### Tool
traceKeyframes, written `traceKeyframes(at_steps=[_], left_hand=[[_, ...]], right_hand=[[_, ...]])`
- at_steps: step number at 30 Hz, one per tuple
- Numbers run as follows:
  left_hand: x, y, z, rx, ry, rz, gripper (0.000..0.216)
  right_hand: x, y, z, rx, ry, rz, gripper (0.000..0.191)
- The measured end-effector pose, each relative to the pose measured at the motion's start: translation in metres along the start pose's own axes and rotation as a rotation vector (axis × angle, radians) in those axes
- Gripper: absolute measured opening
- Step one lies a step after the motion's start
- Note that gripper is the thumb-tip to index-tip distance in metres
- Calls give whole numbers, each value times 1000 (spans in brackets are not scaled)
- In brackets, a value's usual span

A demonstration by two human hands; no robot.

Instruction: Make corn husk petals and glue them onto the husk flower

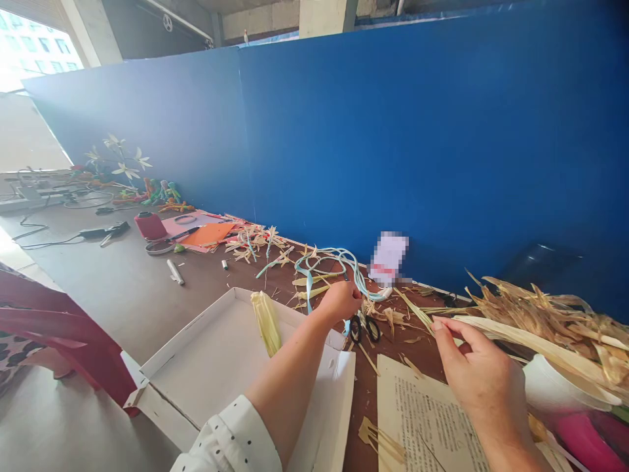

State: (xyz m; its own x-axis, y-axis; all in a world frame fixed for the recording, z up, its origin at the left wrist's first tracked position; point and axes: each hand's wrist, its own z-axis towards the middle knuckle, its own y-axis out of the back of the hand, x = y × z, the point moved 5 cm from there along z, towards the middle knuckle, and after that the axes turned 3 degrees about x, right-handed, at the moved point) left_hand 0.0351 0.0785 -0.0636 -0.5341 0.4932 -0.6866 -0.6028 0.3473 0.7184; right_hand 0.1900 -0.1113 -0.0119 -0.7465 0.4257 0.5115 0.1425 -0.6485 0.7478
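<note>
My right hand [479, 377] pinches a pale green corn husk strip [417, 309] between thumb and fingertips, its free end pointing up and left. My left hand [341, 301] is closed, the wrist bent over the table; whatever its fingers grip is hidden. Just below it lie scissors [362, 328], only their black handles showing clearly. A light blue lanyard [361, 278] loops behind the left hand. Under my left forearm is a white box lid [206, 354], with a broad yellow-green husk piece [265, 321] lying in it.
A printed page [432, 419] lies beneath my right hand. At right are dried husks [555, 321], a white cup [565, 387] and something pink. Husk flowers [253, 242], orange paper [211, 234] and a red thread spool [151, 226] sit farther left. A blue partition [393, 131] borders the table.
</note>
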Motion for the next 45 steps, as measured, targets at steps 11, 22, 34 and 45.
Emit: traceKeyframes(at_steps=[11, 22, 34, 45], left_hand=[[-13, -28, -4, 276, 122, -584, 19], [-13, -42, -3, 219, 144, -377, 11], [-8, -42, -1, 224, 140, -417, 12], [-13, -34, -5, 229, 205, -429, 13]], right_hand=[[0, -2, 8, 114, -141, 132, 39], [-7, -18, 9, 247, -109, 219, 38], [-17, -78, -9, 557, 16, 247, 22], [-10, -82, -23, 594, -217, 488, 20]])
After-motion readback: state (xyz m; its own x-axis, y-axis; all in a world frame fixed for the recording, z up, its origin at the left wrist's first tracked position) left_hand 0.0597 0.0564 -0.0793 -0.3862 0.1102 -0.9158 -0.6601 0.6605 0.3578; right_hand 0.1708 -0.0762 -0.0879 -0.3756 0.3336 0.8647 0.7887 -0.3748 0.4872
